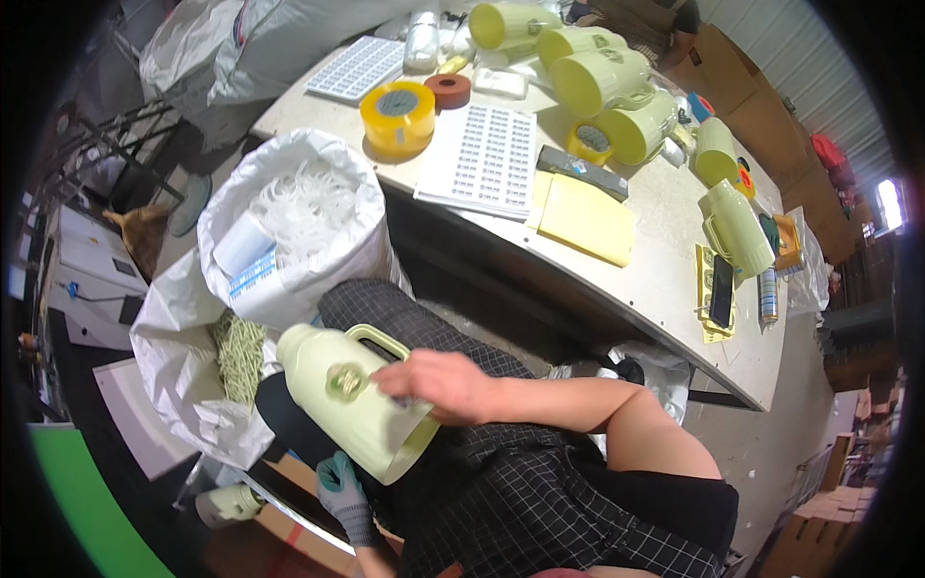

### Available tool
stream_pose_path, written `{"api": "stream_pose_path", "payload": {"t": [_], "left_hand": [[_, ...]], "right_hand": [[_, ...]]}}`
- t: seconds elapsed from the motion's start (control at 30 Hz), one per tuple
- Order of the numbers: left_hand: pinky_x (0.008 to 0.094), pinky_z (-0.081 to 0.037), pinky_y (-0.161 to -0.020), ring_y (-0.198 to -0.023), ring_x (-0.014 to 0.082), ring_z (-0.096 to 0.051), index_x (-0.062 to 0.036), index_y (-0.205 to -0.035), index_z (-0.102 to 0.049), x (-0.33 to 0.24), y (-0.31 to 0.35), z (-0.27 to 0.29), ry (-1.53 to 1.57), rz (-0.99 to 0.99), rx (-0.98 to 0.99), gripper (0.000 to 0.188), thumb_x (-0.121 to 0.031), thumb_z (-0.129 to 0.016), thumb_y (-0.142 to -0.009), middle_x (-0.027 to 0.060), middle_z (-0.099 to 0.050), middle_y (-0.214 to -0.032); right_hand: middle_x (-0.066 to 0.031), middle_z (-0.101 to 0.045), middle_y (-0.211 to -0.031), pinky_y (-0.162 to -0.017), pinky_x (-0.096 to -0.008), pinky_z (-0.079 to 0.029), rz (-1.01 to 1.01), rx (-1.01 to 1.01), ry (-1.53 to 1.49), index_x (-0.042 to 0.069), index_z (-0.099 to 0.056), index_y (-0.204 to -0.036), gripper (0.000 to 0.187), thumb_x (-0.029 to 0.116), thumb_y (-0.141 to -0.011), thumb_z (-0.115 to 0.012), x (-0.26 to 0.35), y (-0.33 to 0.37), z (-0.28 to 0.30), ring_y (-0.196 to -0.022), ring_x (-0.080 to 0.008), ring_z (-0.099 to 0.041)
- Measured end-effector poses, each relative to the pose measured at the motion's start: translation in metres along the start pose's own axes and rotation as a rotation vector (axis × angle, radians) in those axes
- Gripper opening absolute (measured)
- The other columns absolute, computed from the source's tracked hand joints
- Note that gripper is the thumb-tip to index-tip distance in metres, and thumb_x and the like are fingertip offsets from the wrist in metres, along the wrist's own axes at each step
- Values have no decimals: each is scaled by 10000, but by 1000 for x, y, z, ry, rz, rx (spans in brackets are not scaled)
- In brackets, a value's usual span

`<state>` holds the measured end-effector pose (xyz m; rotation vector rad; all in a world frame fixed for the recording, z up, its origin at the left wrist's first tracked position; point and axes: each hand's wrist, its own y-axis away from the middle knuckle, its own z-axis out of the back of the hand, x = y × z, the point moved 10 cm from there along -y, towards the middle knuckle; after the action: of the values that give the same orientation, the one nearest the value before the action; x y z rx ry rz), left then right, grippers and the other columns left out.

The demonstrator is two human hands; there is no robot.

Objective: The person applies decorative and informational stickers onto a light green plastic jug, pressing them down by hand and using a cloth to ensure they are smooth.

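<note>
A pale yellow-green thermos jug shell (pixel 332 395) lies tilted across my lap. Its loop handle is on the upper side, its hollow wide end faces lower right, and a round green and brown decal (pixel 347 382) marks its side. My bare right hand (pixel 445 385) is over the shell, slightly blurred, fingers bent together with the tips at the decal's edge. Whatever they pinch, if anything, is hidden. Below the shell's lower left side is my left hand (pixel 342 489) in a grey and teal glove. Its fingers are partly hidden, so whether it grips the shell cannot be made out.
Left of my knees, a white sack (pixel 332 159) holds clear plastic rings; another holds green pieces (pixel 239 354). On the worktable (pixel 665 289) ahead are label sheets (pixel 479 159), a yellow tape roll (pixel 397 118), a phone (pixel 721 291) and several similar shells (pixel 599 77).
</note>
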<state>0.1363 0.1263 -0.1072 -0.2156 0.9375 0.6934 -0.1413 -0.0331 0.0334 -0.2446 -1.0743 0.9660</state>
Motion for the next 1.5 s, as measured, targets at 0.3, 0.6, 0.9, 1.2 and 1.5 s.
{"api": "stream_pose_path", "payload": {"t": [0.3,0.6,0.9,1.2,1.5], "left_hand": [[425,-464,-658,-654,265,-570,10,-822,-626,-6,13,16,-217,-93,-185,348,-285,-741,-968,139,-609,-711],[421,-464,-677,-684,220,-546,19,-867,-647,6,-3,4,-281,-4,-96,365,-313,-736,-989,108,-611,-736],[440,-454,-670,-659,273,-569,-5,-796,-604,11,-4,7,-297,-48,-111,394,-327,-741,-976,134,-611,-711],[446,-472,-694,-687,304,-599,-6,-815,-620,-1,4,1,-297,-124,-156,379,-330,-748,-965,155,-633,-735],[462,-518,-699,-724,342,-663,-40,-841,-676,36,-14,16,-365,-59,-249,320,-332,-785,-912,173,-675,-777]], "right_hand": [[-135,-651,-1338,-919,-338,-504,-92,-861,838,18,-521,-1433,572,54,-909,-746,-53,80,294,-1059,-239,-629],[-118,-717,-1156,-837,-484,-557,-1004,-713,1458,151,-562,-1378,532,200,-899,-788,-150,224,508,-993,-355,-702],[-91,-699,-1179,-878,-469,-536,-1098,-537,1262,119,-626,-1318,511,318,-882,-802,-182,239,377,-1020,-320,-679],[-170,-653,-1384,-1099,-471,-465,-644,-198,1013,42,-657,-1312,628,270,-764,-863,-155,171,267,-1291,-383,-590],[-153,-681,-1348,-1077,-489,-481,-523,-347,1047,117,-705,-1294,501,83,-794,-727,-154,172,263,-1260,-378,-612]]}}
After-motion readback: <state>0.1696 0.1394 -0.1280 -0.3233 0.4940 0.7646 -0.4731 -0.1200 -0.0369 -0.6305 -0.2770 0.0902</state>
